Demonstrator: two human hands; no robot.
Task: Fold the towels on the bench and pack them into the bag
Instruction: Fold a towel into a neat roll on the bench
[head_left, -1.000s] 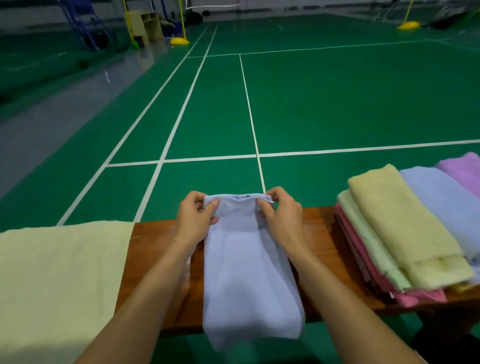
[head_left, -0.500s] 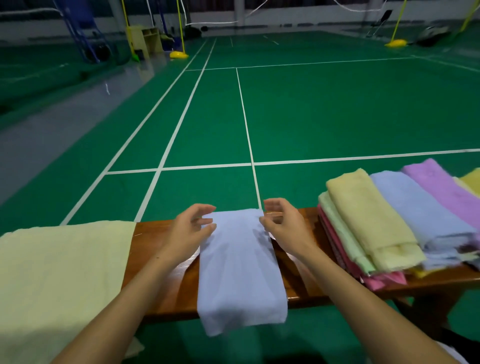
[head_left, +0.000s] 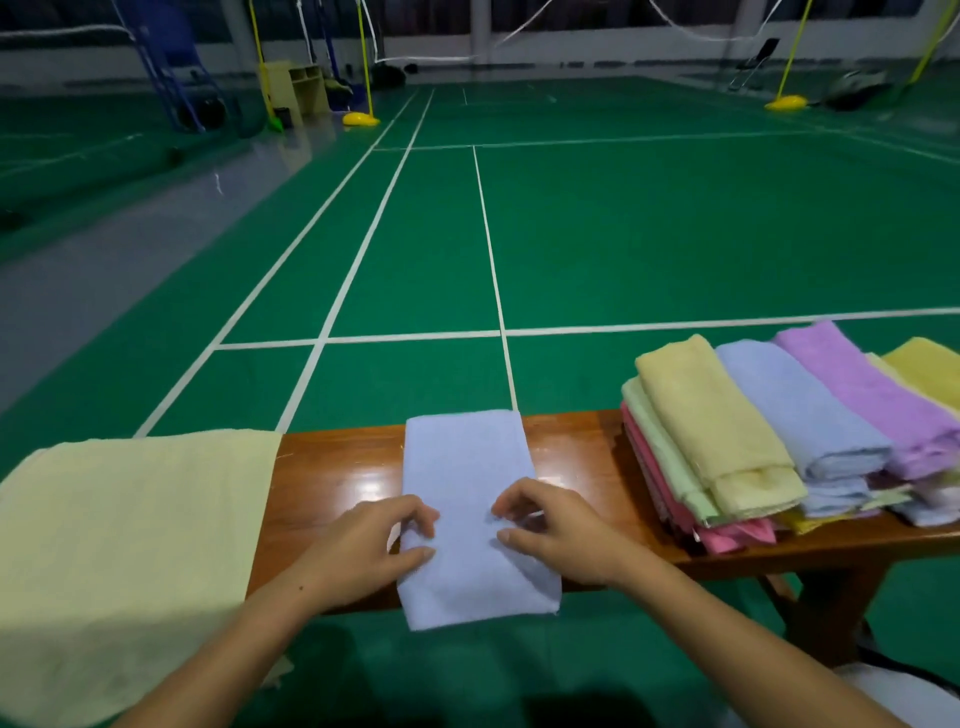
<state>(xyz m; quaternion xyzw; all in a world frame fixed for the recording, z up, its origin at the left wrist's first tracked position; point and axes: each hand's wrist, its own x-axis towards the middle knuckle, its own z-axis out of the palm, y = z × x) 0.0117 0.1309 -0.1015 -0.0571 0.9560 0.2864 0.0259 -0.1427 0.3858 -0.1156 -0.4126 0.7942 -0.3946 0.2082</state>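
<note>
A light blue towel (head_left: 467, 467), folded into a long strip, lies across the wooden bench (head_left: 337, 467), and its near end hangs over the front edge. My left hand (head_left: 374, 545) pinches the strip's left edge near the bench front. My right hand (head_left: 556, 535) pinches the right edge opposite it, fingers curled. A pale yellow towel (head_left: 119, 545) lies spread out over the bench's left end. A pile of folded towels (head_left: 753, 441) in yellow, green, pink, blue and purple sits on the right end. No bag is in view.
Beyond the bench stretches a green court floor (head_left: 623, 234) with white lines. A bench leg (head_left: 831, 608) stands at the lower right. Yellow net posts (head_left: 363, 62), a blue stand and a small shelf are far off at the back.
Both hands let go of the towel's far end and came back to its near part, where they now pinch the side edges. The towel lies flat on the bench.
</note>
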